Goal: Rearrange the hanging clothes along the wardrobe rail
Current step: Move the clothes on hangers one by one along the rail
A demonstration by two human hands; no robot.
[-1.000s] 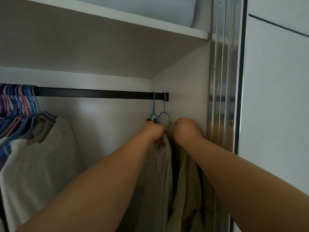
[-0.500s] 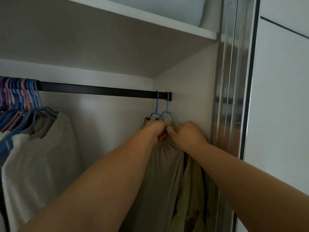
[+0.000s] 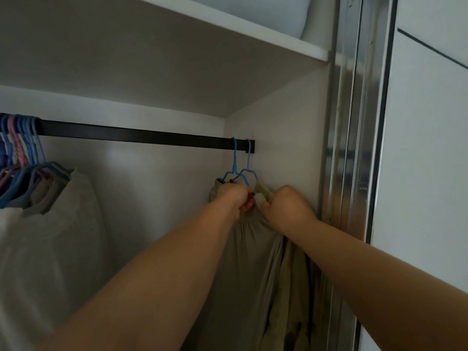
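A white shelf (image 3: 177,46) spans the top of the wardrobe, with a pale blue rounded bundle (image 3: 253,13) resting on it. At the right, a metal sliding-door track (image 3: 354,122) runs upright beside a white door panel (image 3: 425,148)

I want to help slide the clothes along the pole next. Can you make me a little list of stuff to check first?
1. Both blue hangers hooked over the rail: ok, both hooks sit at its right end.
2. Left hand gripping the beige garment: ok, closed on the gathered top.
3. Right hand gripping too: ok, closed on fabric beside the left hand.
4. Free rail to slide along: ok, the middle stretch is bare.
5. Bunched hangers at the left end out of the way: ok, well apart.
6. Garment clipped firmly to its hanger: cannot tell, the hands hide it.
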